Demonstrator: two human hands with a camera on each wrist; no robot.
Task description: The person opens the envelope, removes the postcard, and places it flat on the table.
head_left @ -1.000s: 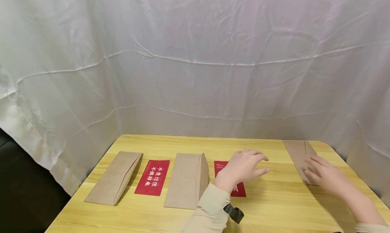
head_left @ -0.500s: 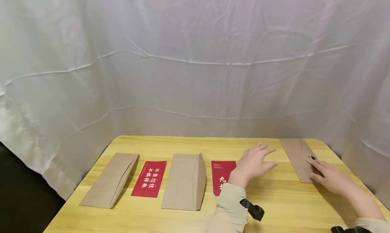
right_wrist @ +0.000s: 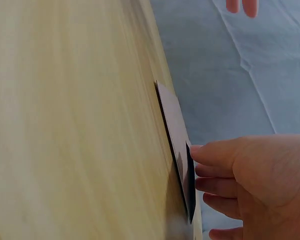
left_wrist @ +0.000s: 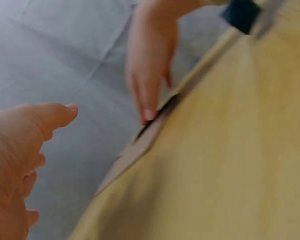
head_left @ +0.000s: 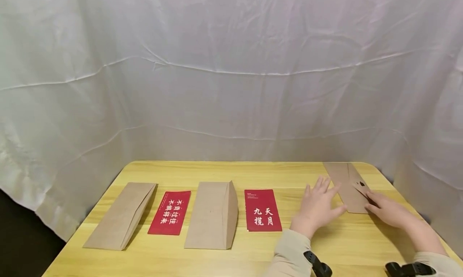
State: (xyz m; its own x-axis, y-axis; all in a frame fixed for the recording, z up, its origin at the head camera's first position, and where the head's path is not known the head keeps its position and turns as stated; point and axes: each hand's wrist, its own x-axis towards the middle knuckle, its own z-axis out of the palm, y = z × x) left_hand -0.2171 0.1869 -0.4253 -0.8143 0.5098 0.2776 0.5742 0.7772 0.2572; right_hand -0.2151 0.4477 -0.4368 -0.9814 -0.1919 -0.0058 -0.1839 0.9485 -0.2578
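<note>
A brown paper envelope (head_left: 345,184) lies at the far right of the table in the head view. At its right edge my right hand (head_left: 392,210) pinches the paper with thumb and fingers. A dark gap shows there where the edge is lifted; in the right wrist view the same envelope (right_wrist: 174,117) gapes beside the thumb of my right hand (right_wrist: 250,185). My left hand (head_left: 317,206) hovers with spread fingers by the envelope's near left side, holding nothing. The left wrist view shows my left hand (left_wrist: 15,160) apart from the envelope (left_wrist: 127,160).
Left of the hands lies a red printed card or packet (head_left: 263,210). Further left come a brown envelope (head_left: 207,216) with a raised side, another red printed one (head_left: 169,212), and a second raised-side envelope (head_left: 117,216). A pale curtain (head_left: 231,108) hangs behind the wooden table (head_left: 217,263).
My left hand has moved right, off the red printed piece, towards the right-hand envelope. My right hand has closed on that envelope's right edge, which now gapes. The view has shifted slightly right.
</note>
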